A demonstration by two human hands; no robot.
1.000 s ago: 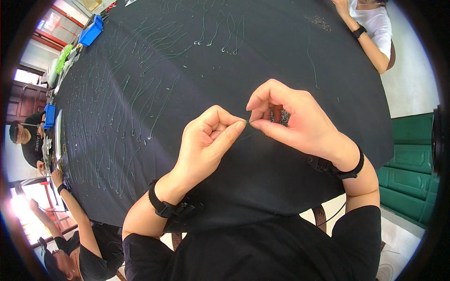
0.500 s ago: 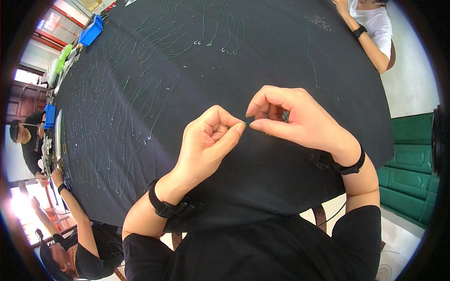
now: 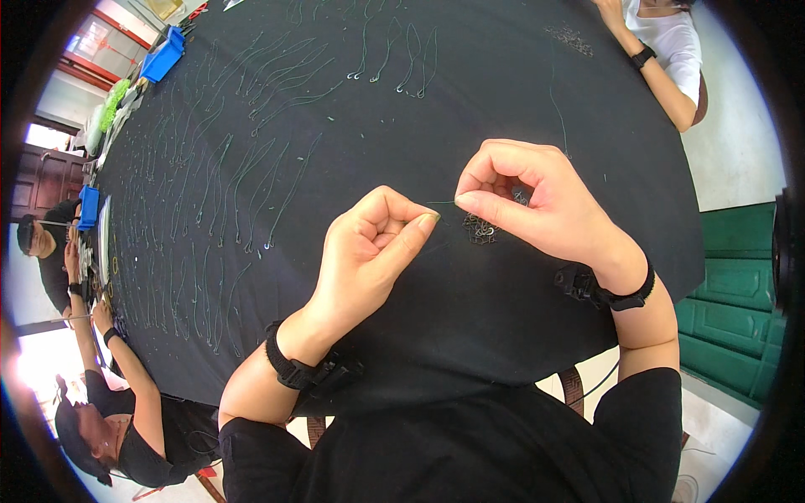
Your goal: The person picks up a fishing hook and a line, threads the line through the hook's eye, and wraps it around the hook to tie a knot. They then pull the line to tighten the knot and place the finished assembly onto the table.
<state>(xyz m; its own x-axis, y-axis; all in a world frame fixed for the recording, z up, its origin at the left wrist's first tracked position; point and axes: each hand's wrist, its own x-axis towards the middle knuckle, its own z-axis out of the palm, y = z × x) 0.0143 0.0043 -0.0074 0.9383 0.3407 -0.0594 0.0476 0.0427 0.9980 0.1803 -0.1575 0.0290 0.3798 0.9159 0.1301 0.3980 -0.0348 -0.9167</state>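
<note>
- Hands: two, both yours. Your left hand (image 3: pixel 365 256) has thumb and forefinger pinched together, a little green showing at the tips. Your right hand (image 3: pixel 549 210) pinches a green thread (image 3: pixel 442 202).
- Thread position: a short length runs leftward from your right fingertips, just above your left fingertips and above the table.
- Hooks: two loose piles counted. The near hook pile (image 3: pixel 480 231) lies partly hidden below your right hand; the far hook pile (image 3: pixel 570 40) lies at upper right.
- Tied lines: four hooked lines (image 3: pixel 411 63) counted at top centre. Those to the left are too many and too faint to count.
- Blue trays (image 3: pixel 163 55): two, along the left edge.
- Wrist straps (image 3: pixel 289 365): two on you, black, one per wrist.
- Co-workers: three; two at left, one at upper right.
- Markings: anything printed on the items at the left edge is too small to read.
- Surface: black cloth (image 3: pixel 470 335), lightly creased, with scattered green clippings.
- Room: green panelled door (image 3: pixel 729 289) at right; pale floor.
</note>
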